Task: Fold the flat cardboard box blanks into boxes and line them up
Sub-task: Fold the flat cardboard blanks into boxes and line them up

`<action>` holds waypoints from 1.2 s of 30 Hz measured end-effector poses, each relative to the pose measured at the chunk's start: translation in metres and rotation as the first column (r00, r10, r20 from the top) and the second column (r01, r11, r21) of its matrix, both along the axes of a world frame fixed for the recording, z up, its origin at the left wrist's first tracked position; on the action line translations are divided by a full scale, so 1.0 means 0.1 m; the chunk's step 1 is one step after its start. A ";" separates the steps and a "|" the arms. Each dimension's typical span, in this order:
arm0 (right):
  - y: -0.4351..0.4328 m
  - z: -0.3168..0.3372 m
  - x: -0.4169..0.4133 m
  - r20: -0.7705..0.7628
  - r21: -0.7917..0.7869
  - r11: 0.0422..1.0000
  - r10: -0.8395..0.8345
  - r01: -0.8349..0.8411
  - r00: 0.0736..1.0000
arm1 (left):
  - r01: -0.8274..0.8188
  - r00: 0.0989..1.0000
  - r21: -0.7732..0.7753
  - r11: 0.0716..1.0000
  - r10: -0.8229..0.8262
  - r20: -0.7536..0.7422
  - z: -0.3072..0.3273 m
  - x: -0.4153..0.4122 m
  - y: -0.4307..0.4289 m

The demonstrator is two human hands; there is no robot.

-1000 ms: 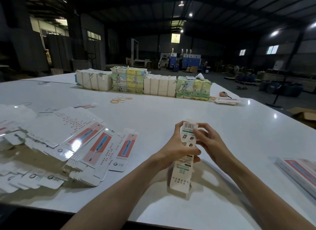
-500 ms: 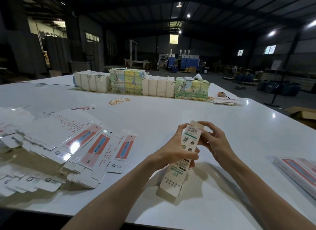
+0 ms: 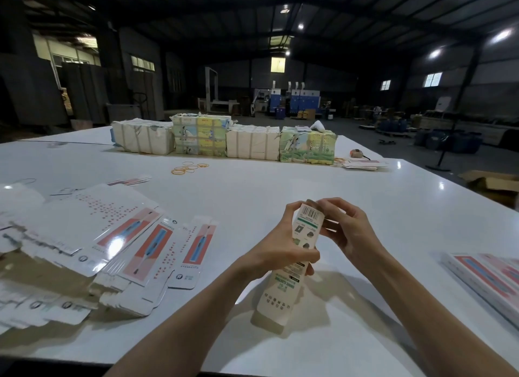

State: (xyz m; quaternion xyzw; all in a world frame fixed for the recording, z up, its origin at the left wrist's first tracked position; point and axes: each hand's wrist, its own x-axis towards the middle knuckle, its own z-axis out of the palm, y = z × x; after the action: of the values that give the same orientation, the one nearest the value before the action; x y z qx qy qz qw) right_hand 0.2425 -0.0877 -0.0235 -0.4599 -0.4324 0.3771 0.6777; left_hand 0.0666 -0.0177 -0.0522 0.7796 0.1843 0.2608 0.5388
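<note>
Two bare hands hold one narrow cardboard box (image 3: 280,298) over the near part of the white table (image 3: 280,186). The box leans, barcode end up; whether its lower end touches the table cannot be told. The left hand (image 3: 280,253) has fingers and thumb wrapped round the box's middle. The right hand (image 3: 348,230) has curled fingers pinching the top end beside the barcode. Flat box blanks (image 3: 146,242) lie fanned in a heap to the left. Folded boxes (image 3: 488,275) lie side by side at the right edge. Wrapped bundles (image 3: 252,142) stand in a row at the far side, with rubber bands (image 3: 188,167) just before them.
</note>
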 end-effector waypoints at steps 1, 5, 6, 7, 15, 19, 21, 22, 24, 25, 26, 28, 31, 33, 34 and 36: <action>0.00 0.00 0.00 -0.014 -0.008 1.000 -0.016 0.016 1.000 | 0.001 1.000 0.009 1.000 -0.001 -0.008 0.00 0.00 0.00; 0.02 0.00 0.03 -0.040 -0.054 0.997 -0.057 0.055 0.998 | 0.007 0.999 0.035 0.999 -0.006 -0.036 0.01 -0.01 0.02; 0.02 -0.01 0.03 -0.034 -0.059 0.997 -0.057 0.055 0.998 | 0.001 0.999 0.045 0.999 0.001 -0.041 0.01 -0.01 0.03; 0.02 -0.01 0.04 -0.029 -0.061 0.997 -0.056 0.054 0.998 | -0.007 0.999 0.057 0.998 0.010 -0.047 0.01 -0.01 0.02; -0.01 0.03 0.06 -0.027 -0.030 1.000 -0.007 0.006 1.000 | -0.065 0.998 0.057 0.996 0.065 0.011 0.02 0.02 -0.07; -0.01 0.04 0.06 0.008 -0.016 1.000 -0.015 0.015 1.000 | -0.077 0.996 0.043 0.996 0.074 0.057 0.00 0.06 -0.10; -0.02 0.04 0.08 0.024 -0.007 1.000 -0.006 0.006 1.000 | -0.070 0.994 0.027 0.997 0.067 0.083 0.00 0.06 -0.08; -0.01 0.04 0.08 0.025 -0.002 1.000 0.002 -0.002 1.000 | -0.066 0.994 0.023 0.998 0.063 0.092 -0.01 0.06 -0.07; -0.01 0.04 0.08 0.017 0.016 0.999 0.040 -0.041 0.999 | -0.063 0.992 0.014 0.998 0.061 0.111 -0.01 0.05 -0.06; -0.01 0.04 0.07 0.018 0.028 0.997 0.070 -0.070 0.997 | -0.059 0.991 0.002 0.998 0.058 0.124 0.00 0.04 -0.06; -0.01 0.03 0.06 0.032 0.038 0.995 0.094 -0.095 0.995 | -0.049 0.989 -0.012 0.999 0.051 0.138 0.00 0.04 -0.06; 0.00 0.00 0.02 0.078 0.047 0.993 0.109 -0.113 0.991 | -0.039 0.987 -0.030 0.999 0.043 0.157 0.00 0.02 -0.05; 0.01 -0.08 -0.03 0.082 0.070 0.991 0.107 -0.113 0.991 | -0.031 0.985 -0.057 0.998 0.040 0.165 0.01 0.01 -0.05; 0.01 -0.10 -0.05 0.051 0.085 0.990 0.107 -0.111 0.993 | -0.016 0.986 -0.066 0.998 0.026 0.165 0.01 0.01 -0.05; 0.01 -0.09 -0.05 0.032 0.087 0.989 0.114 -0.117 0.993 | -0.012 0.987 -0.072 0.997 0.023 0.159 0.00 0.01 -0.06; 0.02 -0.09 -0.03 -0.001 0.075 0.989 0.130 -0.130 0.991 | -0.011 0.991 -0.102 0.995 0.024 0.131 -0.01 0.02 -0.05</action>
State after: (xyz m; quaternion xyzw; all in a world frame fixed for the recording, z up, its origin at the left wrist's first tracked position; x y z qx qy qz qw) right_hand 0.2396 -0.0860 -0.0326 -0.4039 -0.4731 0.4057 0.6696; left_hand 0.0684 -0.0224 -0.0532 0.7308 0.1681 0.3067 0.5862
